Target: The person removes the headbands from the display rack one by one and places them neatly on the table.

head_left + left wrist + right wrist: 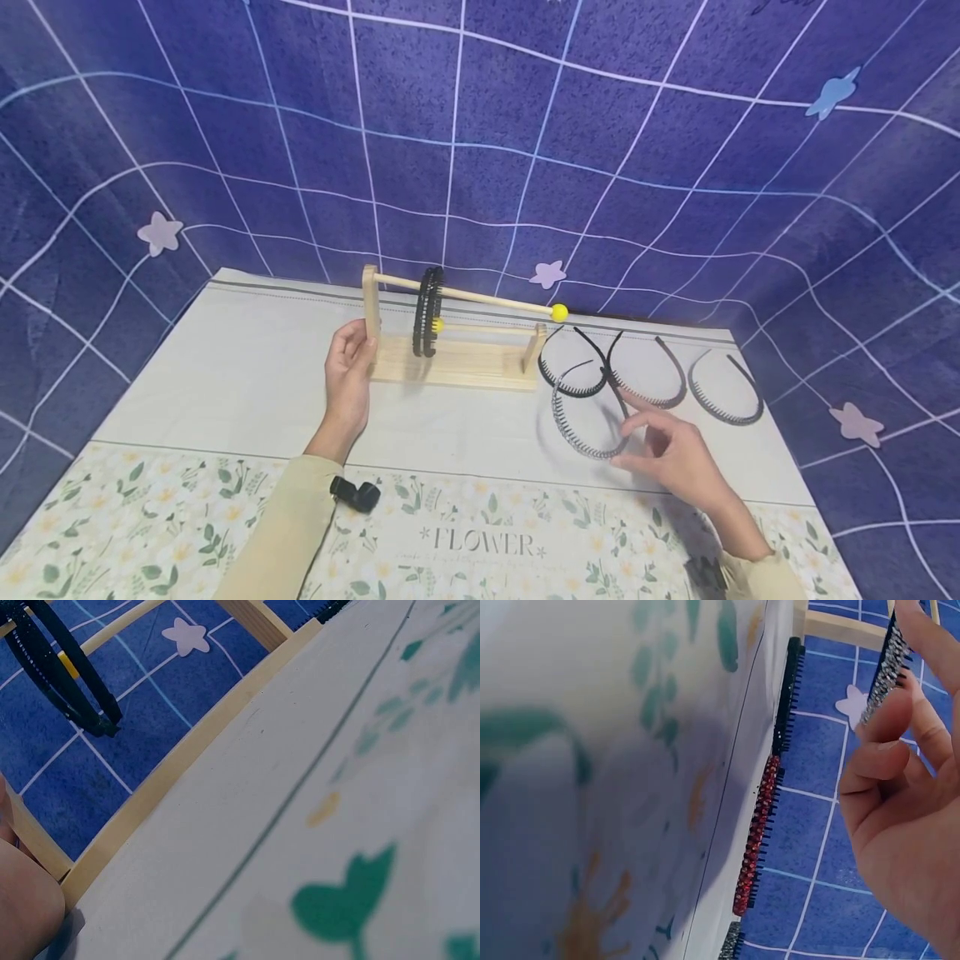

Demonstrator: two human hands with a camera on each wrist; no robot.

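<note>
My left hand (348, 383) holds the left upright of a wooden display stand (453, 369) at its base. Two rods run across the stand, each tipped with a yellow ball. Black toothed headbands (426, 312) hang together on the upper rod, close to the left post. In my right hand (678, 458), thumb and fingers pinch one side of a silver rhinestone headband (566, 427). It is tilted up in front of the other headbands, and its glittering band (887, 667) shows between the fingers in the right wrist view.
Right of the stand lie a black headband (573, 390), a red-studded headband (757, 840) and a dark grey one (731, 419). A floral cloth (480, 508) covers the front of the white table (247, 367). Behind rises a blue gridded backdrop (480, 183) with stars.
</note>
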